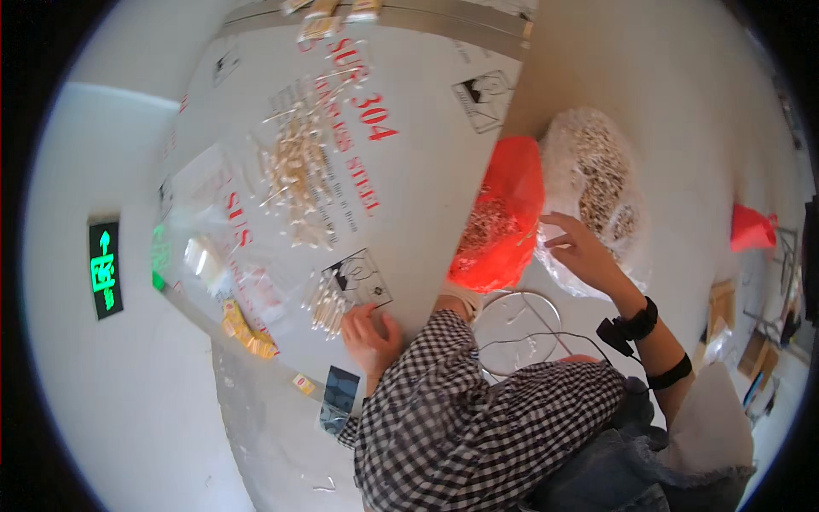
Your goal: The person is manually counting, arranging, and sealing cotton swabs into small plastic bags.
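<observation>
My left hand [373, 337] rests on the sheet-covered table [426, 154], beside a small row of cotton swabs [327, 305]. Its thumb and fingers are apart, with nothing visible between them. Farther up the table lies a loose heap of cotton swabs [299, 171], pointing in many directions. Off the table's right edge, my right hand [584, 256] hovers by a red plastic bag [522, 183] and a clear plastic bag [559, 141], both filled with many small pieces. Its fingers are spread, and I make out nothing held in them.
Small yellow packs [247, 331] and clear plastic wrapping [205, 260] lie along the table's left edge. A dark phone [339, 392] and a single yellow pack [303, 384] are near my left forearm. Below the bags, a metal ring [559, 316] and a thin cable stand near my knees.
</observation>
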Motion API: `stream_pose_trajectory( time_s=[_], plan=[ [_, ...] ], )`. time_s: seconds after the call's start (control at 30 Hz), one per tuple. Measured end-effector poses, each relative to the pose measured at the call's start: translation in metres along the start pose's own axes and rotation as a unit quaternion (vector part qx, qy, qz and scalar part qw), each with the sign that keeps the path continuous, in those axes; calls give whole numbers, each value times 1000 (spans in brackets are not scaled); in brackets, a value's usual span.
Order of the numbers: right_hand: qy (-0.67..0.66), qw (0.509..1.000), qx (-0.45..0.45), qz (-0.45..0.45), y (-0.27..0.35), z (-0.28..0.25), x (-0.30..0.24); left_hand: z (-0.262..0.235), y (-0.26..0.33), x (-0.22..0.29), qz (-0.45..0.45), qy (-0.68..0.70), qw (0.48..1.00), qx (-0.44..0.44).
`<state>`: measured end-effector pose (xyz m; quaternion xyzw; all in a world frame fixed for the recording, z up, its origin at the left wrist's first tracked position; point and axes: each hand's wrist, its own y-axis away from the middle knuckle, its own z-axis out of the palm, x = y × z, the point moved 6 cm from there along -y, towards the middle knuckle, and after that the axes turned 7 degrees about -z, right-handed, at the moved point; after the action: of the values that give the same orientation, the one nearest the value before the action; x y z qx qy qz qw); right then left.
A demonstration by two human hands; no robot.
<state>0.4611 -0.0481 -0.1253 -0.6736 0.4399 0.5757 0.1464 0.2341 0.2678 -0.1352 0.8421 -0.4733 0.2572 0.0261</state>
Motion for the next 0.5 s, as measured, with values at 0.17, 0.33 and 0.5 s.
stream_pose_trajectory(
  time_s=[0.17, 0.33, 0.5],
  plan=[
    [145, 975, 7, -167, -40, 27, -54, 0, 2, -1, 8, 21, 1000, 8],
    [114, 955, -67, -265, -103, 110, -138, -8, -1, 0, -10, 59, 998, -3],
    [160, 879, -114, -435, -174, 204, -181, -11, -7, 5, -21, 73, 997, 0]
  ],
)
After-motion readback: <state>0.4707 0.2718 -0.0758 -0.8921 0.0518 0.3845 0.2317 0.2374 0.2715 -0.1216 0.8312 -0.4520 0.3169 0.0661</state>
